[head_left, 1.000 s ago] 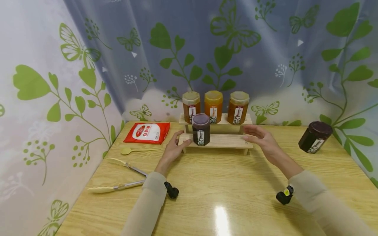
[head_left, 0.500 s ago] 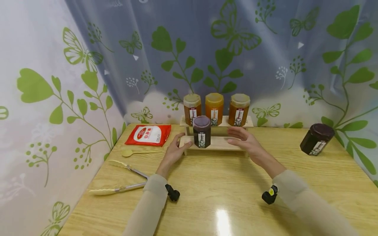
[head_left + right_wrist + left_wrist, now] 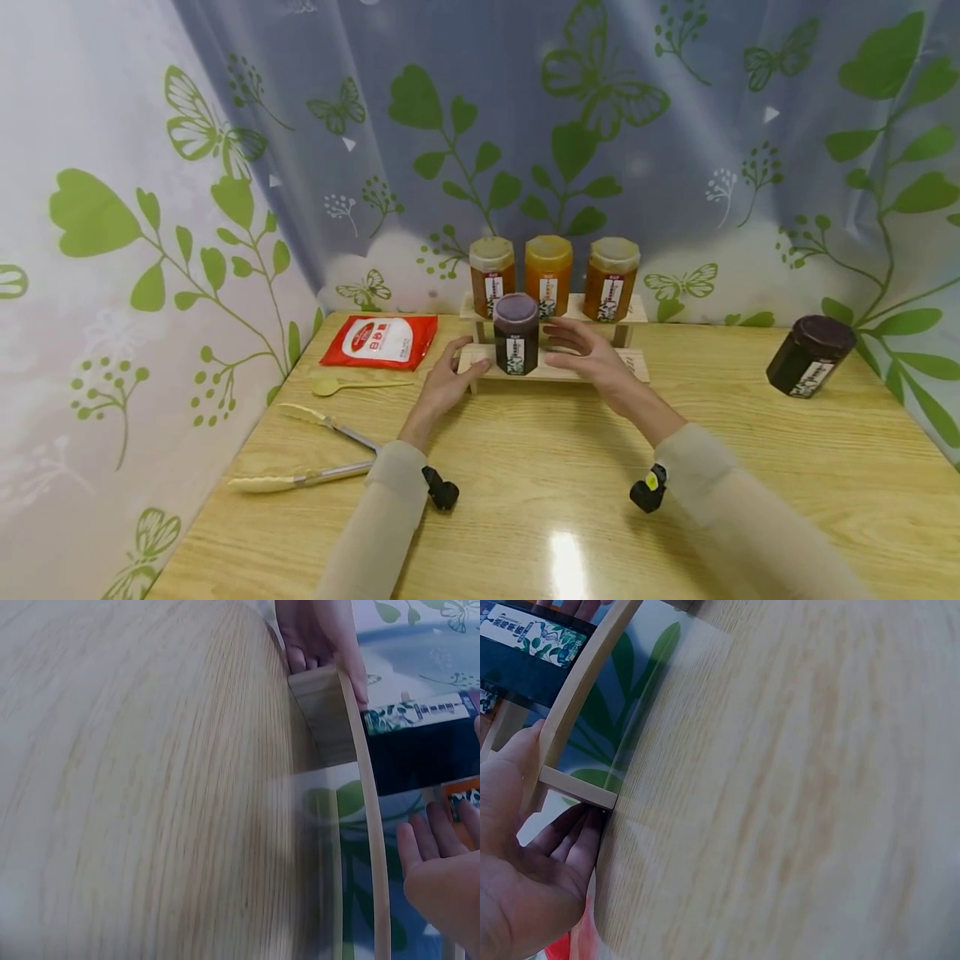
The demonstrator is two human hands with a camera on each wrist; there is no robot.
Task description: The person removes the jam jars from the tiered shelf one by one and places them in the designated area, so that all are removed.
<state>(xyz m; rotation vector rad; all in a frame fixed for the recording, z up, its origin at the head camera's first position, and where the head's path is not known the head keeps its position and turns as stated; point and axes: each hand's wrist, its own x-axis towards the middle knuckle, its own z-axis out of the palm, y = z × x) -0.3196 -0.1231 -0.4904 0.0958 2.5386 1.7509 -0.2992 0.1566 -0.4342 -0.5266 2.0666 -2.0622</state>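
Note:
A two-step wooden rack [image 3: 570, 369] stands on the table in the head view. My left hand [image 3: 446, 382] grips the left end of its lower step; in the left wrist view the thumb lies at the board [image 3: 581, 690] and the other fingers curl by the leg. On that step, toward the left, a dark purple jam jar [image 3: 516, 337] stands upright. My right hand [image 3: 588, 358] is just right of this jar, fingers spread and pointing at it, holding nothing. Behind, the upper step carries an amber jar [image 3: 492, 279], an orange jar [image 3: 548, 279] and another amber jar [image 3: 611, 282].
A second dark jar [image 3: 810, 357] stands far right by the curtain. At the left lie a red and white sugar bag [image 3: 380, 342], a yellow spoon [image 3: 360, 385] and spread tongs [image 3: 337, 473]. Patterned curtains border the table [image 3: 540, 467] at the back and sides.
My right hand has moved left along the lower step, from the rack's right end to beside the dark jar. My left hand keeps its hold on the rack's left end.

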